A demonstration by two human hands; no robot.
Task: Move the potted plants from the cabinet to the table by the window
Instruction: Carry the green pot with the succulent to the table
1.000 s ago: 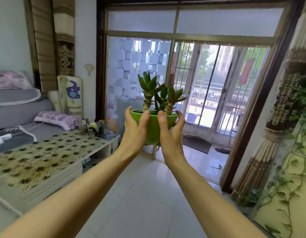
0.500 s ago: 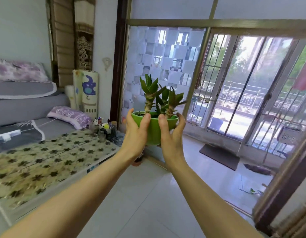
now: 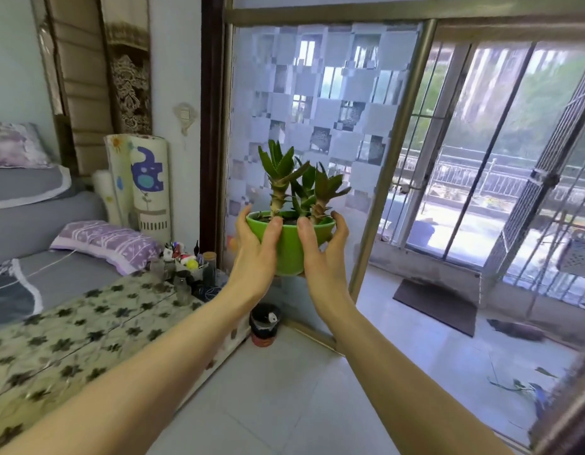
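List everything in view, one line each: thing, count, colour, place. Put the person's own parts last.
potted succulent: one, green plant in a bright green pot, held in the air at centre
low table: one, white with a leaf-print cover, lower left
jars and small clutter: several, mixed colours, on the table's far end
pillow: one, purple, on the grey bed at left
rolled mat: one, cream with a blue print, upright against the wall
small bin: one, dark with a red base, on the floor by the table
doormat: one, dark, by the glass door
left hand: one, grip on the pot's left side
right hand: one, grip on the pot's right side
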